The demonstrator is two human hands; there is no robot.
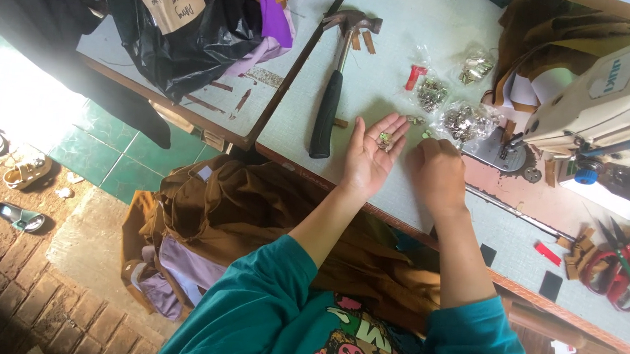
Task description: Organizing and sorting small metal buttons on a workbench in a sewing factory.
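My left hand [370,155] lies palm up over the pale green table [407,28], fingers apart, with a few small silver metal fittings [385,138] resting on the fingers. My right hand [438,172] rests knuckles up on the table just to the right, fingers curled under; whatever it holds is hidden. Beyond both hands lie clear plastic bags of small metal fittings [465,122], and a few loose fittings [415,120] sit by my fingertips.
A black-handled hammer [334,89] lies left of my hands. A sewing machine [616,94] stands at the right, with red-handled scissors [623,269] near it. Brown cloth [239,209] hangs below the table edge. A black plastic bag [185,27] sits on the neighbouring table. Sandals [20,215] lie on the floor.
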